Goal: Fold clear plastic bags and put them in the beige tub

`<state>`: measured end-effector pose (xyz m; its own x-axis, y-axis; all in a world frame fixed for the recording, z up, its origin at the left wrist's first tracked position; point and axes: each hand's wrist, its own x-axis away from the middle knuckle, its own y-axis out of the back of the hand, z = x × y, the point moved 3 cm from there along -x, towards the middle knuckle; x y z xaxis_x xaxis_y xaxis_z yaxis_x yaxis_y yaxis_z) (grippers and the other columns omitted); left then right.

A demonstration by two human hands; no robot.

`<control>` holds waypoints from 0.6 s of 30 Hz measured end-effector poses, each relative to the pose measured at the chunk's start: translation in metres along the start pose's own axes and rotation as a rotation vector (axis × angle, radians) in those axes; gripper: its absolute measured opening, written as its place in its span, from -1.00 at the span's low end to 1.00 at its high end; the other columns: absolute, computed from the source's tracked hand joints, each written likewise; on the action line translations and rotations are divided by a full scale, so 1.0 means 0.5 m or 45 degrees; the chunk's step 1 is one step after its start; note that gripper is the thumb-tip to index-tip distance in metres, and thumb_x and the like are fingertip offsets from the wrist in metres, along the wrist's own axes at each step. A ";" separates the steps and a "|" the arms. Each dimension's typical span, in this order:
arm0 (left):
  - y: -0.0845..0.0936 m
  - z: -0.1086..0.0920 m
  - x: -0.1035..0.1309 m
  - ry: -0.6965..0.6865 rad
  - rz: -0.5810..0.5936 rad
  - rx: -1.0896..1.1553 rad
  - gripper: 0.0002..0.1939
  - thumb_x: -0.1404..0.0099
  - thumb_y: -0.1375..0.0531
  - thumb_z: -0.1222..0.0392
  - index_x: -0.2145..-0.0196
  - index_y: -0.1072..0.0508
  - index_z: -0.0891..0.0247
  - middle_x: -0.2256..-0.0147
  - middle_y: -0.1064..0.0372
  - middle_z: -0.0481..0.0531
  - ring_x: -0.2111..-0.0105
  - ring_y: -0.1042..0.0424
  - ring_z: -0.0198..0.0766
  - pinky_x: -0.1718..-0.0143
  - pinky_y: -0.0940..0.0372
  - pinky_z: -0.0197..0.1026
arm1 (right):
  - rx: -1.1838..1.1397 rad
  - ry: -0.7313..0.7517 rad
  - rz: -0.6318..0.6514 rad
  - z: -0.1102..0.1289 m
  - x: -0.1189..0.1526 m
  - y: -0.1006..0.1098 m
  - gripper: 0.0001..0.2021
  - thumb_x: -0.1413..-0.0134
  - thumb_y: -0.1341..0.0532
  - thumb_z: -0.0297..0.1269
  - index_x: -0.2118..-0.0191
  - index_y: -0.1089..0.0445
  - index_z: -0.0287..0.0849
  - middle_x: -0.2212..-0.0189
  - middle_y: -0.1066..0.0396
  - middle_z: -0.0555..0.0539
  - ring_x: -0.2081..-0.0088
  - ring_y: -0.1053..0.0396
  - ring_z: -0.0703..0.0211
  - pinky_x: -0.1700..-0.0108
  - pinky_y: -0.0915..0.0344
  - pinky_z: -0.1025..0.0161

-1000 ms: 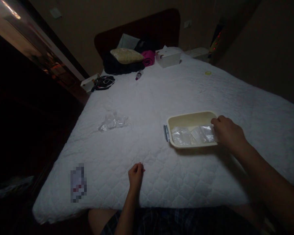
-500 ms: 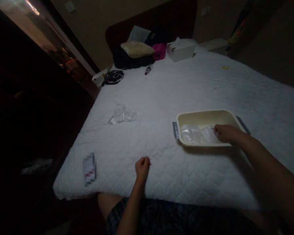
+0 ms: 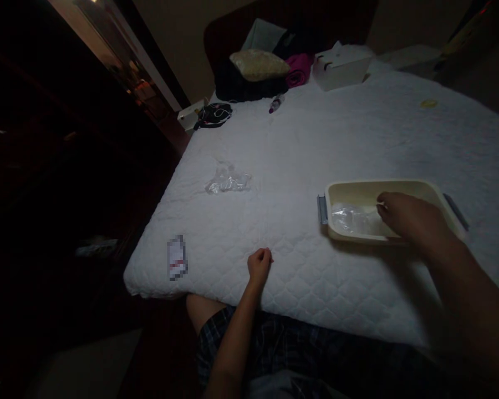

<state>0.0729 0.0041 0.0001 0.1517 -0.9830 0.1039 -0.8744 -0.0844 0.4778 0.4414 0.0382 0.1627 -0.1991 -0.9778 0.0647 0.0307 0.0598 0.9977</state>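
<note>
A cream plastic tub [image 3: 368,240] with grey side clips stands on the white quilted bed. Clear plastic bags [image 3: 349,219] lie crumpled inside it. My right hand [image 3: 411,216] reaches over the tub's near rim, thumb and fingers pinched together at the clear plastic. Part of the tub's right side is hidden behind this hand and forearm. Near the bed's front edge, my left hand [image 3: 259,262] rests on the quilt with its fingers curled closed; nothing shows in it. Another crumpled clear plastic bag [image 3: 228,181] lies on the bed ahead and left of that hand.
A blurred-out flat item [image 3: 177,258] lies at the bed's front left. Farther back are a small bottle [image 3: 276,103], a black bag with cables [image 3: 214,115], a beige pillow [image 3: 260,65], a pink roll [image 3: 298,70] and a white box [image 3: 341,69]. A yellow ring [image 3: 428,103] lies back right.
The whole view has shifted, so things sit farther right and higher. Within the tub, my right hand has lifted slightly and moved a little left. My left hand stays curled on the quilt.
</note>
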 end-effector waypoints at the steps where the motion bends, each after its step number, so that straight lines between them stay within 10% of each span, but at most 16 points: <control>1: 0.001 0.000 0.001 -0.002 0.002 0.003 -0.60 -0.21 -0.03 -0.04 0.63 -0.37 0.24 0.65 -0.31 -0.06 0.56 -0.29 -0.32 0.44 -0.14 -0.31 | -0.023 0.101 -0.188 0.046 0.013 0.019 -0.72 -0.16 0.01 -0.27 0.17 -0.38 -0.26 0.22 -0.42 -0.30 0.26 -0.36 0.02 0.38 -0.09 0.23; 5: 0.002 -0.001 0.002 -0.040 0.013 0.023 -0.60 -0.23 -0.03 -0.03 0.62 -0.39 0.24 0.63 -0.31 -0.06 0.56 -0.29 -0.32 0.44 -0.12 -0.30 | -0.275 0.481 -0.553 0.255 0.058 0.006 -0.69 -0.20 0.07 -0.30 0.18 -0.38 -0.29 0.22 -0.42 -0.25 0.18 -0.34 0.06 0.13 -0.18 0.20; 10: 0.001 0.009 0.006 -0.062 0.011 0.084 -0.60 -0.25 -0.02 0.00 0.61 -0.41 0.26 0.63 -0.32 -0.05 0.56 -0.30 -0.33 0.43 -0.14 -0.29 | -0.585 0.729 -0.464 0.462 0.071 -0.172 -0.68 -0.18 0.05 -0.35 0.09 -0.37 -0.27 0.13 -0.42 -0.22 0.09 -0.33 0.09 0.01 -0.20 0.17; 18: 0.074 0.019 -0.007 -0.296 -0.309 -0.313 -0.70 -0.27 -0.04 0.18 0.57 -0.41 0.25 0.57 -0.32 -0.02 0.49 -0.28 -0.31 0.39 -0.16 -0.26 | -0.607 0.707 -0.519 0.516 0.058 -0.349 -0.68 -0.14 0.01 -0.38 0.06 -0.37 -0.34 0.04 -0.37 -0.32 -0.01 -0.29 -0.01 -0.11 -0.12 -0.01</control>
<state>0.0354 0.0031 0.0092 0.2072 -0.9524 -0.2238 -0.6855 -0.3046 0.6613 0.1774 0.0515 -0.0047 0.2233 -0.8685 -0.4425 0.4967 -0.2892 0.8183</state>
